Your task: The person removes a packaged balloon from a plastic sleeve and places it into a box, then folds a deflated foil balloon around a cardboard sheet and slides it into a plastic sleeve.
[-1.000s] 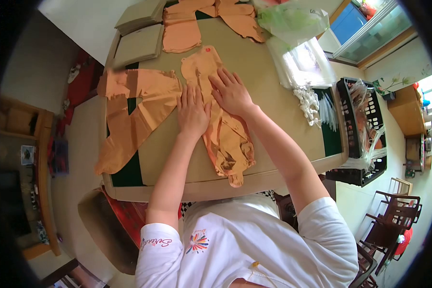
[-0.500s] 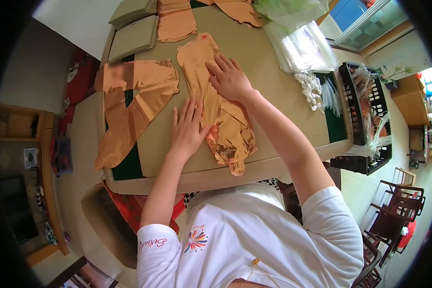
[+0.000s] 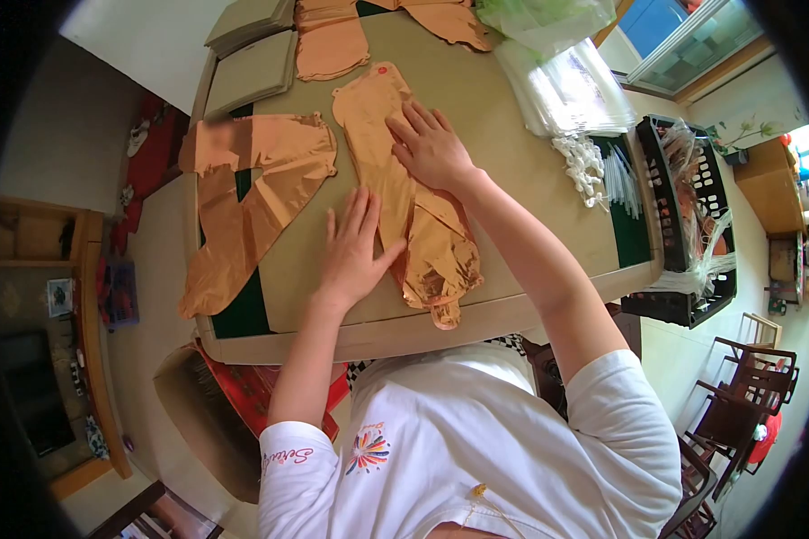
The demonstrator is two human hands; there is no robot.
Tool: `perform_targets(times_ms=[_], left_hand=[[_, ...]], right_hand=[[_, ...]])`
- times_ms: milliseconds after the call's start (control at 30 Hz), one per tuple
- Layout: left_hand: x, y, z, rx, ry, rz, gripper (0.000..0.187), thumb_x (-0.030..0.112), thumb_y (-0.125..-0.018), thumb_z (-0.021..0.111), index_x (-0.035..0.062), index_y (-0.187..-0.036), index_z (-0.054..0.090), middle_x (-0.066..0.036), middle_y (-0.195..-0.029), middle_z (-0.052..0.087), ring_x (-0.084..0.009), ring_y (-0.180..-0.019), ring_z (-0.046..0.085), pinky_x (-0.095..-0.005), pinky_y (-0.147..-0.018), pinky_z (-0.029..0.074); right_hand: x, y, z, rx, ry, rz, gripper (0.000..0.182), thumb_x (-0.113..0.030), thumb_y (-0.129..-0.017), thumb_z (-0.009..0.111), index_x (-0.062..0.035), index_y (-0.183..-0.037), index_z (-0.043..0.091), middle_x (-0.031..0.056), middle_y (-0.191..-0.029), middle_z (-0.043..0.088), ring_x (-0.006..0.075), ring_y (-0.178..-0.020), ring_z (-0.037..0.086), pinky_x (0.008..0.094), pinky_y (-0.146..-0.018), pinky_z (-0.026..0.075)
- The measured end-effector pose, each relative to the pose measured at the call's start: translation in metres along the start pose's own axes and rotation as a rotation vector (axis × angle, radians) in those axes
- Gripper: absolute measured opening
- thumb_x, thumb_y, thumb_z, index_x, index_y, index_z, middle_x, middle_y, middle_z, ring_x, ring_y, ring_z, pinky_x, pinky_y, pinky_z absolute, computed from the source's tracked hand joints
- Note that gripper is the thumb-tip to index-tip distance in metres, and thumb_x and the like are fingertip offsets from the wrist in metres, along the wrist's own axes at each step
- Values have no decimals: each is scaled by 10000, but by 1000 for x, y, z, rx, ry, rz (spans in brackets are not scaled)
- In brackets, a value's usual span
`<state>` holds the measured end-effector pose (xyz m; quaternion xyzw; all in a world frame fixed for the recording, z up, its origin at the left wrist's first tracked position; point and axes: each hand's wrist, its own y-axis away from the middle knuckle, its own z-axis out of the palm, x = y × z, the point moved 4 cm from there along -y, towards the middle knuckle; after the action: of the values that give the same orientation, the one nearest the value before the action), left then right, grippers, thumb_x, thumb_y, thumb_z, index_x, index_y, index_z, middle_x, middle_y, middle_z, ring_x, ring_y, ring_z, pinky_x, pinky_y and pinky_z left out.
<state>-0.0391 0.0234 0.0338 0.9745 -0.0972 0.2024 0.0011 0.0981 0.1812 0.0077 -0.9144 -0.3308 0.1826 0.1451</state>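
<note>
Rose-gold foil: the folded balloon (image 3: pixel 404 202) lies flat on the bench (image 3: pixel 530 225), long axis running away from the person, far end leaning left. Right hand (image 3: pixel 430 151) rests on its right edge, beyond the left hand, fingers extended and slightly spread, nothing gripped. Left hand (image 3: pixel 355 251) lies along its left edge, thumb meeting the foil, fingers likewise straight; this hand is nearer the folded balloon's near-end tab (image 3: pixel 446 315). Left of the folded balloon: a second balloon (image 3: pixel 288 184), spread flat.
</note>
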Motion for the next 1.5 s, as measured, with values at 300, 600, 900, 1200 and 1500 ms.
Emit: perform_targets(times_ms=[300, 600, 900, 1200, 1500], left_hand=[[5, -44, 26, 128, -178, -107, 686, 432, -951, 498, 0, -1449, 308, -199, -1535, 243, -314, -1448, 182, -543, -1155, 115], [5, -33, 24, 120, -200, -27, 755, 494, -915, 529, 19, -1459, 311, -196, -1540, 238, -319, -1448, 177, -576, -1148, 90], [15, 12, 24, 22, -180, 59, 791, 449, -877, 600, 61, -1484, 274, -175, -1558, 201, -332, -1447, 168, -601, -1134, 120], [16, 39, 21, -71, -128, 64, 846, 431, -854, 635, 107, -1514, 216, -144, -1577, 156, -328, -1454, 147, -592, -1143, 81], [15, 49, 15, -99, -95, 92, 891, 434, -823, 668, 114, -1517, 208, -147, -1578, 148, -328, -1454, 150, -583, -1147, 80]], right_hand=[[0, 0, -2, 1, -2, 6, 470, -353, -958, 466, -151, -1381, 439, 189, -1453, 392, 342, -1369, 337, 474, -1117, 266], [-2, 1, -2, -18, 11, 13, 446, -349, -972, 441, -184, -1386, 447, 185, -1467, 378, 340, -1379, 321, 469, -1126, 253], [-1, 1, -1, -34, 28, 13, 449, -359, -979, 431, -179, -1389, 456, 183, -1474, 372, 330, -1389, 306, 459, -1131, 244], [-1, 1, 0, 2, 20, -1, 432, -351, -976, 436, -180, -1372, 470, 183, -1464, 386, 329, -1382, 319, 459, -1126, 254], [-1, 1, -1, -28, 11, 12, 437, -347, -976, 432, -181, -1379, 463, 185, -1473, 375, 321, -1394, 302, 454, -1137, 236]])
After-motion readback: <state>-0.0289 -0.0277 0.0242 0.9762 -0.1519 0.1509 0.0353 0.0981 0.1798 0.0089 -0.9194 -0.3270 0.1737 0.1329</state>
